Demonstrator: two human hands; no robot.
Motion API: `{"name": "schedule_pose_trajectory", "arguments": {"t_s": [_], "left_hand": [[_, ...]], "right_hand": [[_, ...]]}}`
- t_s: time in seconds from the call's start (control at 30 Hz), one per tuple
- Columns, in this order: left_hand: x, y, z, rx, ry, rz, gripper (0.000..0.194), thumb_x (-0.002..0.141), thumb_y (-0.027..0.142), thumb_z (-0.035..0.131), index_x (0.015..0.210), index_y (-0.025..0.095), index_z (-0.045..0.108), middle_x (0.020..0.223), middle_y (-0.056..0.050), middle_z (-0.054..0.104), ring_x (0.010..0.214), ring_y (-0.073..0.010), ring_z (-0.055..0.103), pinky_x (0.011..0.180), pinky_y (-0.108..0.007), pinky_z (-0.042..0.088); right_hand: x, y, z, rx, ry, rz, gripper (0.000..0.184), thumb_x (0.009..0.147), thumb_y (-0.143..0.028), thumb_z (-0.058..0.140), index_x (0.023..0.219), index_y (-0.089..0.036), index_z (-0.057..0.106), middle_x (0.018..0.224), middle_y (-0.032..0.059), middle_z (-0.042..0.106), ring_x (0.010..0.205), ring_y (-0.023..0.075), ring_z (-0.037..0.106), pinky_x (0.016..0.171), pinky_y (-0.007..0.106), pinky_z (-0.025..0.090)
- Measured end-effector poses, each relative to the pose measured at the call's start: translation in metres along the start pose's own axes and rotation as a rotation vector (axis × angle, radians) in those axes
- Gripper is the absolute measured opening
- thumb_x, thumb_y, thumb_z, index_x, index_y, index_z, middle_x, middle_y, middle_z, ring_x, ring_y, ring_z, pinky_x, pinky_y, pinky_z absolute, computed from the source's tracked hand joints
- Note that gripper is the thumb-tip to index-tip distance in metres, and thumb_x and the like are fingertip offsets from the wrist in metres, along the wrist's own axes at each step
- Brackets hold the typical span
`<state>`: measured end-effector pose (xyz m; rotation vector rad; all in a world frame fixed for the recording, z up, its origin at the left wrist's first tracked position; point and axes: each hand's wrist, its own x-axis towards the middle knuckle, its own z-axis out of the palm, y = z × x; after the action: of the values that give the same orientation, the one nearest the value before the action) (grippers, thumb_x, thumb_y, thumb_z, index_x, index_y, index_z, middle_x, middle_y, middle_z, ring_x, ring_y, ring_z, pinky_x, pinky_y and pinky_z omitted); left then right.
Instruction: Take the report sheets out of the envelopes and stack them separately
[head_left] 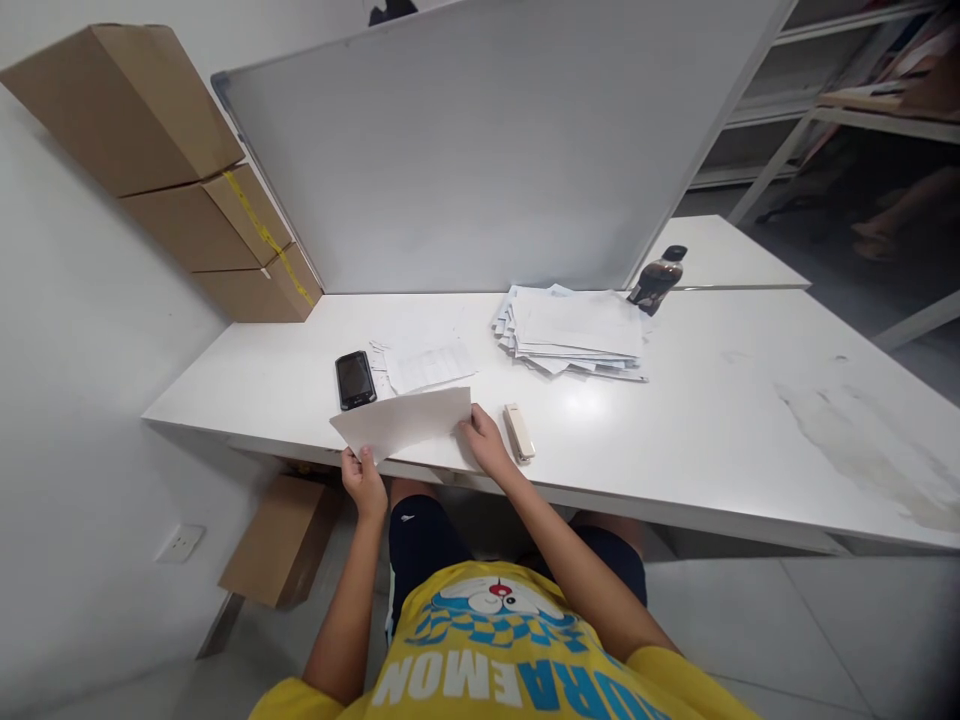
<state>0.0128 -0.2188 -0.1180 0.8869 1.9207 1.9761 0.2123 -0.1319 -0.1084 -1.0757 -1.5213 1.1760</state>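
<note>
A white sheet of paper [409, 420] is held up over the table's front edge, tilted, between my two hands. My left hand [365, 482] pinches its lower left part, thumb on the near face. At its right edge my right hand [484, 437] grips it, the fingers partly hidden behind the sheet. Just right of that hand lies a cream stapler [519, 432]. Behind the sheet are a black handheld device [355, 380] and some loose papers [429, 364] lying flat. Whether the held paper is one sheet or several, I cannot tell.
An untidy stack of papers [577, 325] sits at the back, beside a dark drink bottle [658, 280]. A whiteboard [480, 150] stands along the rear of the white table [697, 430]. Cardboard boxes [172, 150] are piled at the left; another box [277, 540] is below.
</note>
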Motion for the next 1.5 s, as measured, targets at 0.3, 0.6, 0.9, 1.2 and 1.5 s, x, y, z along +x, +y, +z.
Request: {"name": "schedule_pose_trajectory", "arguments": {"t_s": [0.3, 0.6, 0.9, 1.2, 1.5], "left_hand": [[-0.036, -0.010, -0.028, -0.081, 0.157, -0.136, 0.035, 0.076, 0.051, 0.062, 0.088, 0.018, 0.059, 0.077, 0.001, 0.061, 0.072, -0.0146, 0.057, 0.067, -0.024, 0.044], [-0.060, -0.011, -0.015, -0.353, -0.013, -0.755, 0.022, 0.070, 0.039, 0.065, 0.077, 0.019, 0.058, 0.069, 0.001, 0.064, 0.068, -0.0156, 0.065, 0.070, -0.027, 0.049], [-0.133, 0.023, 0.030, -0.426, -0.488, -0.821, 0.049, 0.068, 0.055, 0.075, 0.095, 0.015, 0.069, 0.096, -0.009, 0.074, 0.097, -0.0261, 0.068, 0.084, -0.035, 0.052], [-0.135, 0.042, 0.055, -0.008, -0.707, -0.091, 0.032, 0.087, 0.043, 0.059, 0.109, 0.021, 0.053, 0.093, -0.006, 0.060, 0.080, -0.0167, 0.060, 0.071, -0.030, 0.049], [-0.108, 0.065, 0.112, 0.409, -1.147, 0.779, 0.058, 0.097, 0.039, 0.043, 0.150, 0.020, 0.032, 0.157, -0.013, 0.035, 0.148, -0.0319, 0.025, 0.115, -0.048, 0.031]], "right_hand": [[-0.042, -0.021, -0.015, 0.265, -0.197, 0.159, 0.023, 0.076, -0.041, 0.055, 0.091, -0.023, 0.054, 0.068, -0.0037, 0.055, 0.067, 0.0171, 0.057, 0.062, 0.029, 0.044], [-0.110, -0.018, -0.095, 0.328, -0.277, 0.561, 0.043, 0.071, -0.043, 0.070, 0.106, -0.018, 0.063, 0.059, -0.0058, 0.055, 0.042, 0.0106, 0.053, 0.045, 0.025, 0.042], [-0.160, -0.003, -0.176, 0.243, -0.043, 0.657, 0.058, 0.066, -0.046, 0.076, 0.114, -0.015, 0.067, 0.058, -0.0038, 0.054, 0.048, 0.0126, 0.052, 0.050, 0.028, 0.043], [-0.173, 0.000, -0.221, 0.137, 0.370, 0.597, 0.040, 0.064, -0.036, 0.069, 0.098, -0.016, 0.070, 0.060, -0.0026, 0.056, 0.045, 0.0106, 0.043, 0.045, 0.028, 0.036], [-0.131, -0.005, -0.257, 0.046, 0.384, 0.604, 0.044, 0.059, -0.030, 0.066, 0.100, -0.013, 0.069, 0.053, -0.0031, 0.054, 0.041, 0.0112, 0.043, 0.041, 0.026, 0.034]]}}
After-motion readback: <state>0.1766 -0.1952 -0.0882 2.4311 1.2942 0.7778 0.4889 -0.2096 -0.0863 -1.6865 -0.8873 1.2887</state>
